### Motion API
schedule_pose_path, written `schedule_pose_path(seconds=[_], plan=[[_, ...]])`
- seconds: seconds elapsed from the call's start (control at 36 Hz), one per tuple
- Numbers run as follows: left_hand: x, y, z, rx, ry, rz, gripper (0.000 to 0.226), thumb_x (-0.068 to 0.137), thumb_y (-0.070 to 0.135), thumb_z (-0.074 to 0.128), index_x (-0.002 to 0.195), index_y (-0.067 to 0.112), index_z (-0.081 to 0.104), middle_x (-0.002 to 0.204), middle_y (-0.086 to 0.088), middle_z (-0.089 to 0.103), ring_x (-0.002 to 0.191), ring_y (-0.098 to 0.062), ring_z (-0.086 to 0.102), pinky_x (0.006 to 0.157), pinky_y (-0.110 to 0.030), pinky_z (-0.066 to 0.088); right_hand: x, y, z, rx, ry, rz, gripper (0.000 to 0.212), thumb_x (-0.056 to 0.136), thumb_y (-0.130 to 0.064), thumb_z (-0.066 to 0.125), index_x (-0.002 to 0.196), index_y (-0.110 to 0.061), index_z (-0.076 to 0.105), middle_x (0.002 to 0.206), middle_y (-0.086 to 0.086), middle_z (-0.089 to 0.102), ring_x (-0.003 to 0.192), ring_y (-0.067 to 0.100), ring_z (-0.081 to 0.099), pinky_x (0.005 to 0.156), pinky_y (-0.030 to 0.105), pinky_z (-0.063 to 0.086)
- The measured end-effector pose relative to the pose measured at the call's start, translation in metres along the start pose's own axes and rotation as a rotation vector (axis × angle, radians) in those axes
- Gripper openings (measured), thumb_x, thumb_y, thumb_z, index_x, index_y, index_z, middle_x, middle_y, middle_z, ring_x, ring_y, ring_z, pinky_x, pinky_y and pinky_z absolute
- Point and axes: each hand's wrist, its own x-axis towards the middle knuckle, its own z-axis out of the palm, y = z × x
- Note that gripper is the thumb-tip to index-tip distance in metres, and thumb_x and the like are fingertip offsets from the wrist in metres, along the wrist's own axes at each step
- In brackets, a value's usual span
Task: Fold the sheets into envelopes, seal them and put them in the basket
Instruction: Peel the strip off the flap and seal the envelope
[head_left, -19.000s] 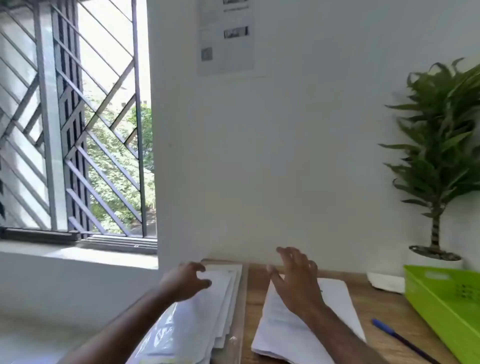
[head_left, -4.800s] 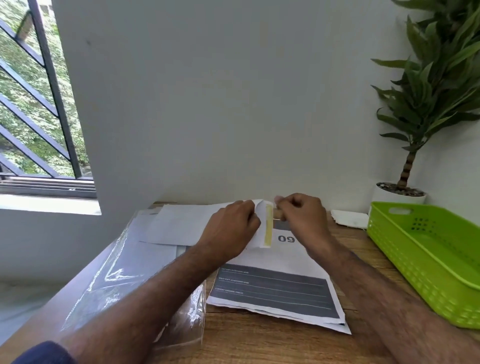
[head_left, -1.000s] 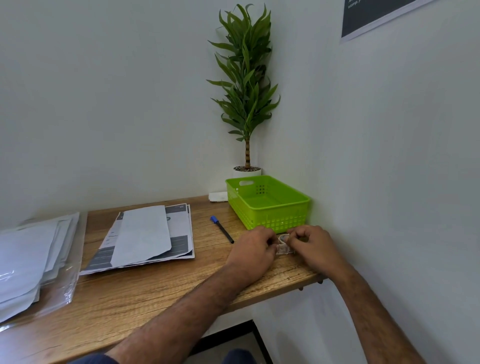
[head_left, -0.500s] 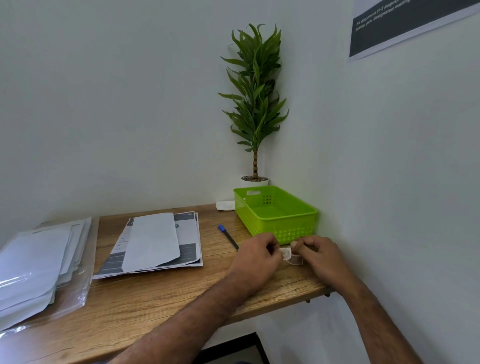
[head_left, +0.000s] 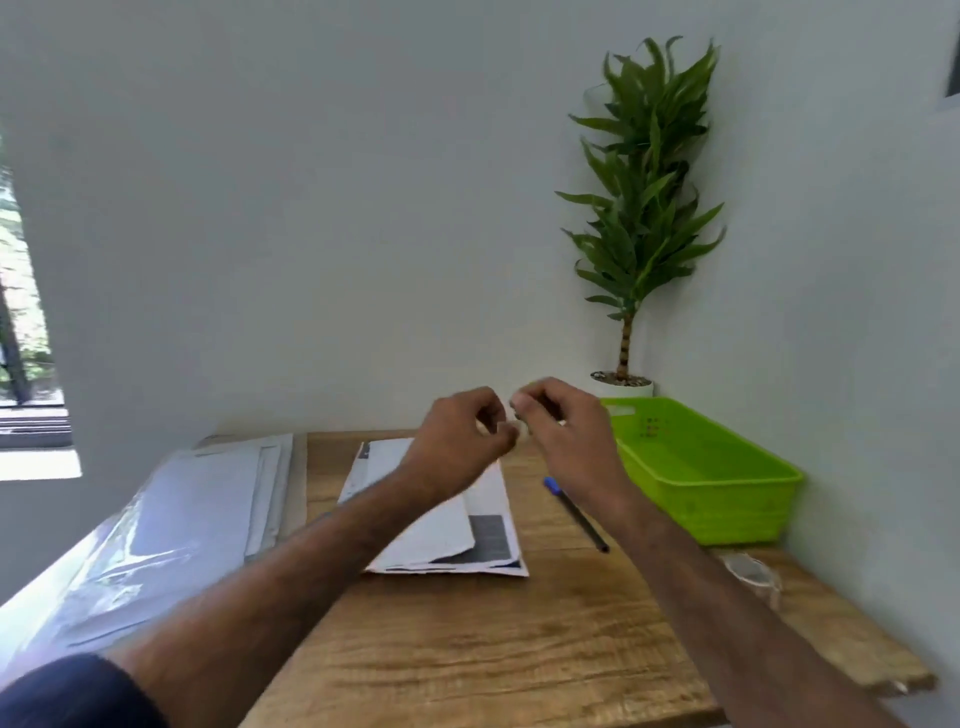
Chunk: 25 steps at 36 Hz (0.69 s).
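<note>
Left hand and right hand are hovering, curled fingers pinching a small pale scrap, probably tape. Envelope is lying on the counter below. Basket, at its 2 o'clock, is sitting empty. Sealing and depositing are likely still pending.

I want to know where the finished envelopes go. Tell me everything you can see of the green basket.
The basket is bright green plastic, rectangular and open-topped, with a slot handle in its far end wall and faint perforations. It stands upright on the desk in the right corner by the wall, just in front of the plant pot. Nothing shows inside it.
</note>
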Motion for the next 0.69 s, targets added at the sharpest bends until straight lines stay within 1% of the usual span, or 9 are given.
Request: schedule_pose_path(seconds=[0.06,0.11,0.17,0.25,0.31,0.36,0.47,0.61,0.69], plan=[[0.016,-0.028,-0.019,0.041,0.051,-0.065,0.009,0.083,0.021,0.075,0.079,0.018,0.067,0.077,0.003,0.070,0.071,-0.011,0.061,0.062,-0.014,0.042,0.031,0.011,0.034,0.020,-0.126,0.136,0.009,0.089,-0.028,0.070,0.092,-0.020,0.073,0.081,-0.005,0.072,0.073,0.006,0.065,0.074,0.033,0.057],[0.031,-0.057,-0.037,0.046,0.095,-0.147,0.011,0.083,0.021,0.076,0.078,0.015,0.068,0.074,0.001,0.069,0.068,-0.013,0.060,0.059,-0.014,0.041,0.055,0.023,0.064,0.036,-0.226,0.218,0.020,0.088,-0.034,0.072,0.103,-0.021,0.070,0.092,-0.002,0.073,0.083,0.013,0.067,0.079,0.034,0.058],[0.041,-0.085,-0.050,0.019,0.108,-0.250,0.013,0.082,0.022,0.077,0.078,0.011,0.069,0.069,-0.002,0.067,0.060,-0.014,0.058,0.059,-0.024,0.047,0.071,0.030,0.089,0.059,-0.270,0.265,0.027,0.088,-0.034,0.073,0.110,-0.020,0.068,0.097,0.001,0.070,0.087,0.015,0.066,0.072,0.025,0.053],[0.047,-0.120,-0.058,-0.116,0.115,-0.391,0.011,0.079,0.013,0.080,0.078,0.008,0.070,0.062,-0.006,0.067,0.049,-0.017,0.057,0.054,-0.033,0.050,0.080,0.041,0.120,0.153,-0.378,0.394,0.032,0.086,-0.036,0.075,0.114,-0.023,0.064,0.105,0.006,0.069,0.087,0.017,0.066,0.069,0.030,0.053],[0.044,-0.139,-0.054,-0.217,0.125,-0.454,0.012,0.076,0.007,0.081,0.076,0.005,0.069,0.057,-0.003,0.065,0.048,-0.018,0.055,0.051,-0.031,0.047,0.077,0.051,0.138,0.196,-0.443,0.435,0.038,0.085,-0.038,0.077,0.116,-0.020,0.063,0.104,0.006,0.071,0.083,0.016,0.068,0.065,0.031,0.054],[0.037,-0.153,-0.049,-0.310,0.120,-0.501,0.012,0.075,0.003,0.082,0.077,0.003,0.070,0.058,-0.003,0.066,0.049,-0.019,0.054,0.048,-0.027,0.044,0.069,0.061,0.151,0.235,-0.442,0.449,0.034,0.085,-0.035,0.078,0.111,-0.018,0.064,0.095,0.008,0.074,0.075,0.017,0.070,0.063,0.031,0.054],[0.024,-0.166,-0.040,-0.345,0.062,-0.550,0.011,0.078,0.007,0.080,0.083,0.002,0.072,0.070,-0.010,0.074,0.050,-0.015,0.056,0.048,-0.025,0.040,0.058,0.079,0.161,0.246,-0.382,0.436,0.005,0.088,-0.018,0.075,0.088,-0.019,0.071,0.078,0.005,0.073,0.064,0.019,0.066,0.059,0.030,0.050],[0.020,-0.163,-0.038,-0.424,0.061,-0.553,0.024,0.084,0.019,0.080,0.085,-0.004,0.073,0.078,-0.015,0.075,0.049,-0.016,0.054,0.048,-0.024,0.036,0.053,0.080,0.164,0.282,-0.321,0.439,0.015,0.087,-0.022,0.078,0.094,-0.008,0.075,0.076,0.006,0.074,0.058,0.015,0.063,0.051,0.026,0.048],[0.017,-0.159,-0.035,-0.420,0.044,-0.562,0.023,0.086,0.023,0.079,0.085,0.001,0.074,0.077,-0.011,0.076,0.050,-0.016,0.055,0.048,-0.023,0.037,0.052,0.085,0.164,0.225,-0.279,0.412,0.008,0.091,-0.013,0.071,0.095,-0.009,0.076,0.076,0.008,0.073,0.056,0.014,0.062,0.050,0.026,0.046]])
